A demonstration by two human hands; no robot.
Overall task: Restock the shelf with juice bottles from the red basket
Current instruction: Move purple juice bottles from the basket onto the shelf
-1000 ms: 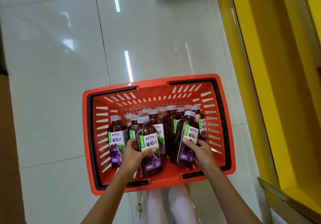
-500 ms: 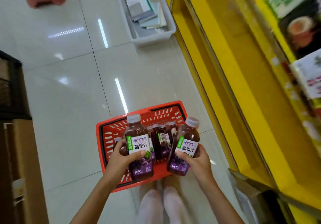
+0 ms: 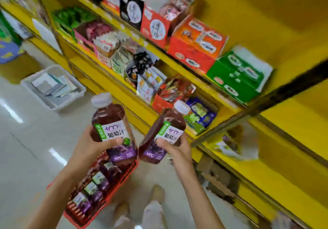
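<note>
My left hand [image 3: 90, 147] grips a dark purple grape juice bottle [image 3: 111, 122] with a white cap and a white-and-purple label, held upright. My right hand [image 3: 174, 147] grips a second, identical juice bottle [image 3: 166, 122], tilted to the right toward the yellow shelf [image 3: 177, 63]. Both bottles are raised above the red basket [image 3: 115, 193], which stands on the floor below my left arm with several more juice bottles [image 3: 95, 184] inside it. The picture is blurred by motion.
The yellow shelf unit fills the right side, with snack boxes: red [image 3: 193, 47], green [image 3: 237, 76], blue packets [image 3: 200, 115]. A bare yellow shelf board [image 3: 266, 172] lies low on the right. A white bin of papers [image 3: 53, 88] sits on the tiled floor at left.
Both hands have lifted a bottle each out of the basket and raised them. My view has swung up and right, from the floor and basket to the shelves.
</note>
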